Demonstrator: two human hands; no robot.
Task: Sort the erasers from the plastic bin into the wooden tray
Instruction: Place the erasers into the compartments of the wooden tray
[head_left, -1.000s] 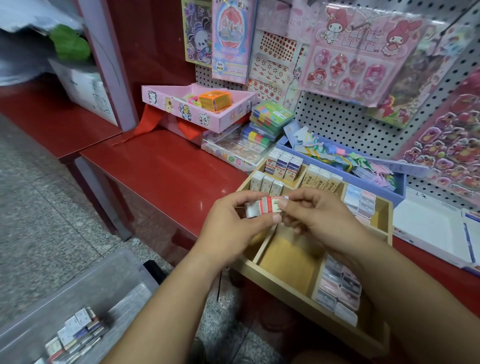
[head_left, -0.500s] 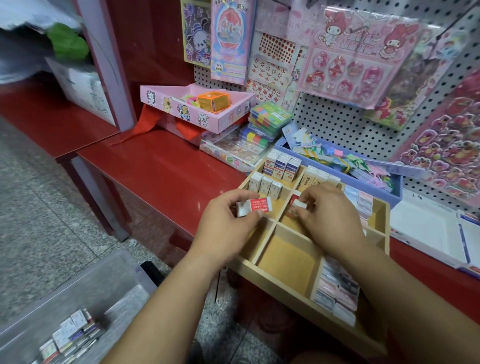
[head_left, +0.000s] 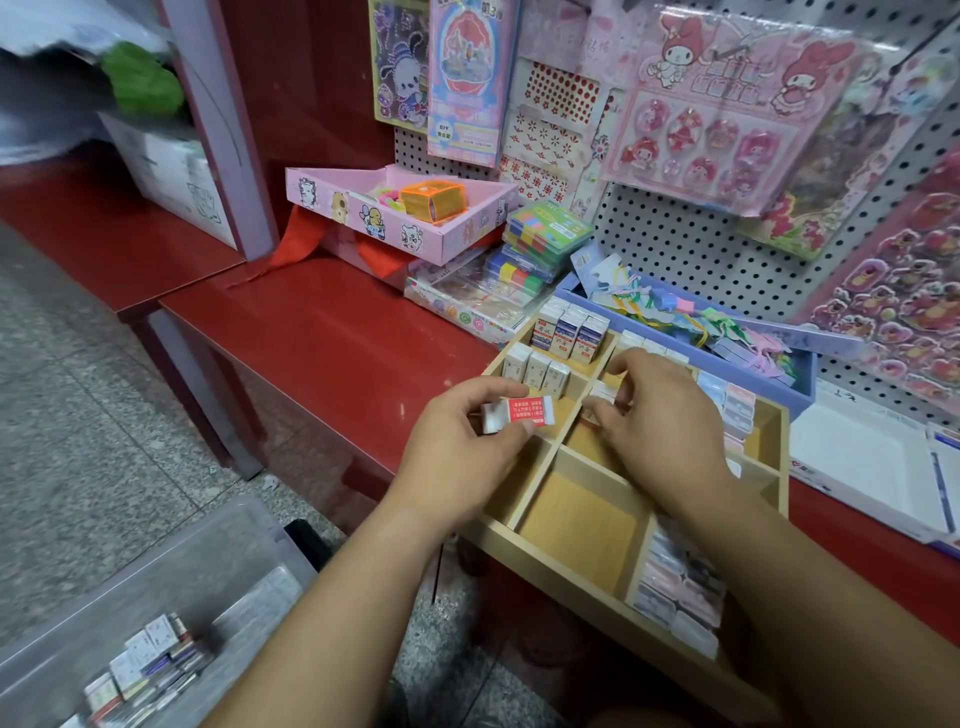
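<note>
**Desk:** What have the hands got, from where you sit?

**Me:** On my head view the left hand (head_left: 462, 447) pinches a red-sleeved eraser (head_left: 524, 413) between thumb and fingertips. It lies flat, printed face up, with a white end sticking out to the left. I have it above the left edge of the wooden tray (head_left: 776, 452).

**Desk:** And the other one?

**Me:** My right hand (head_left: 660, 431) is curled down over the tray's middle back compartment, fingers closed round a second eraser (head_left: 602, 395). I only see a white end of it between the fingertips. Whether it touches the compartment floor I cannot tell.

**Desk:** Where is the rest of the stock?

**Me:** The tray sits on the red surface (head_left: 322, 332), with its near end out past the edge. At the back left a row of blue-and-white erasers (head_left: 569, 332) stands upright, and a row of white erasers (head_left: 537, 370) stands just in front of it. Pastel erasers (head_left: 675, 592) fill the near right compartment, and the near middle one shows bare wood. Down on the floor to my left, the plastic bin (head_left: 171, 566) holds a heap of erasers (head_left: 150, 660) in its corner, well apart from the tray.

**Desk:** Anything around it?

**Me:** A blue box (head_left: 800, 379) of coloured paper bits lies just behind the tray. A pegboard (head_left: 691, 249) hung with sticker sheets rises behind that.
</note>
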